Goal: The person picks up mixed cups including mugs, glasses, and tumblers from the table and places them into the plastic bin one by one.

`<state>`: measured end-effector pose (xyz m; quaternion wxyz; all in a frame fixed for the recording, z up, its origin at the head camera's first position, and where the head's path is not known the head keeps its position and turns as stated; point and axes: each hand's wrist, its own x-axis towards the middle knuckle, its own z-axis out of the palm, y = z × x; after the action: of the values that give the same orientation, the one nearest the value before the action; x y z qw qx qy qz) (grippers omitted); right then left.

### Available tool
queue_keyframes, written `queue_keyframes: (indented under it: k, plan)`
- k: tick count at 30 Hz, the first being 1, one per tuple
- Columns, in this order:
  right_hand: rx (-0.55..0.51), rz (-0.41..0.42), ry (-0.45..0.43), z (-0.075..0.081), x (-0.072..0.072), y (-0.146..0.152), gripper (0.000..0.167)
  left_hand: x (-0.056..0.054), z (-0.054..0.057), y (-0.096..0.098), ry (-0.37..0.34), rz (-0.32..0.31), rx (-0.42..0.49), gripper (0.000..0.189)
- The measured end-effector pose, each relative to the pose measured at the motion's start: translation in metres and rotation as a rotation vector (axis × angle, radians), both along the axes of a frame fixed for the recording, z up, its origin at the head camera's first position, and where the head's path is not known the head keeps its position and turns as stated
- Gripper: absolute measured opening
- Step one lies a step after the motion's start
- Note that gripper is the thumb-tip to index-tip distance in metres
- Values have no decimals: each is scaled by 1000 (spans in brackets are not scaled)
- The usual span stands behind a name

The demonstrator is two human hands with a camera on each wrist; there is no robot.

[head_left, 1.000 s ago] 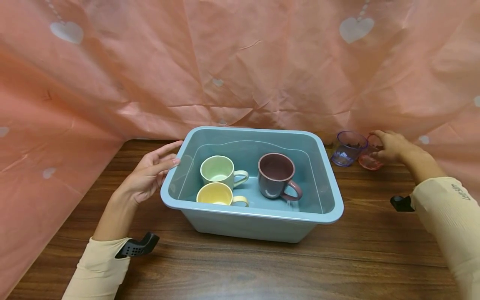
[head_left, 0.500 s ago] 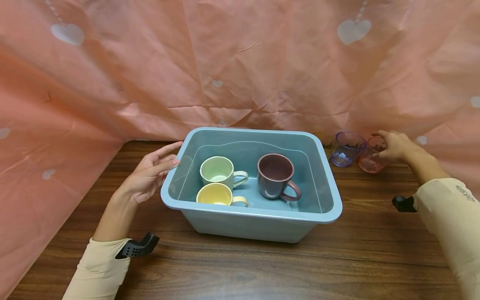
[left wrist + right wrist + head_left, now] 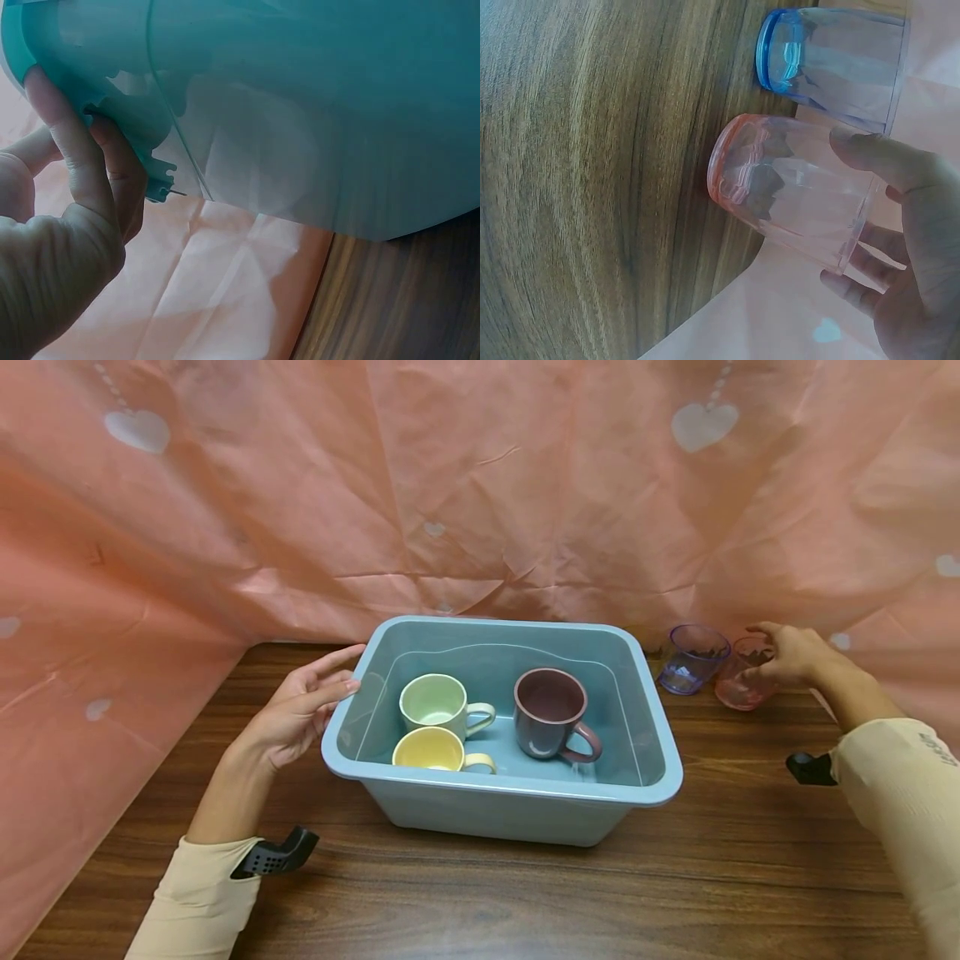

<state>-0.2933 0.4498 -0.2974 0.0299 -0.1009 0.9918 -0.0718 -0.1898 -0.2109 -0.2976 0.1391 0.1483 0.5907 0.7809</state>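
Observation:
In the head view my left hand (image 3: 298,708) holds the left rim of a blue-grey plastic tub (image 3: 495,814), thumb on the rim; the left wrist view shows its fingers curled beneath. A pale green mug (image 3: 435,703), a yellow mug (image 3: 429,748) and a dull purple mug (image 3: 551,714) stand inside the tub, handles toward the right. Off to the tub's right, my right hand (image 3: 801,656) grips a clear pink tumbler (image 3: 802,191) near its upper end, thumb on one side, fingers around the other. A clear tumbler with a blue-violet tint (image 3: 840,64) stands right beside it.
The dark wood table (image 3: 480,902) runs in front of the tub and to both sides. A peach curtain (image 3: 480,485) with white hearts hangs close behind the tub and tumblers, and also along the left side.
My right hand has shifted slightly, and the pink tumbler has come a little toward the front in its grasp. The left hand and the mugs stay as they were.

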Motion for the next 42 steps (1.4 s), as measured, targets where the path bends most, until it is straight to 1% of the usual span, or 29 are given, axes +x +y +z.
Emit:
queue_keyframes:
  k: [4,9,16,23,30,33,40,42]
  plan:
    - [-5,-5,5,2,2,0,84,0,0,0,-1,2,-5,57]
    - [-29,-16,-7,4,3,0,88,-1,0,-1,-3,-4,-2,58]
    - [-115,-42,-35,8,5,3,97,-2,-1,-1,4,-9,1,59]
    - [-175,-55,-46,10,10,5,99,-2,-1,-2,4,-11,-1,59]
    - [-331,-88,-44,5,18,10,99,-2,-2,-1,7,-12,-1,59]
    - [-402,-119,-40,3,22,13,103,-2,-1,-1,5,-10,-2,59]
    - [-578,-211,45,0,28,15,113,-1,0,0,-3,-4,-4,58]
    - [-633,-230,57,0,29,16,115,-1,1,0,-3,-4,-7,58]
